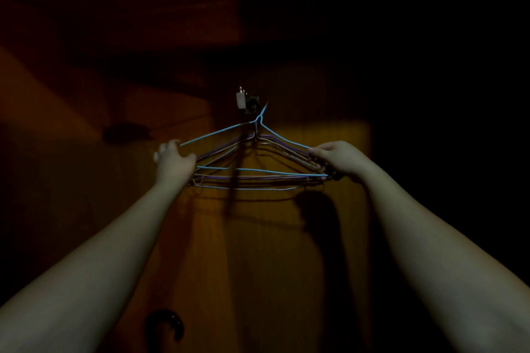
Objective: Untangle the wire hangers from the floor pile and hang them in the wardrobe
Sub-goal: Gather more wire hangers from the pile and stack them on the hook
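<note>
Wire hangers [258, 172] hang bunched from a hook [252, 104] on the wardrobe's wooden panel [329, 157]; my left hand [173, 162] and right hand [337, 159] grip their opposite corners, keeping them level and together.

Dim orange-brown wooden panel [286, 238] lit at centre, deep shadow all around.

Both bare arms reach forward and up, converging. The left hand [173, 159] has its fingers curled in a grip, back of hand toward the camera. The right hand [334, 156] is level with it, fingers curled in a pinch.
</note>
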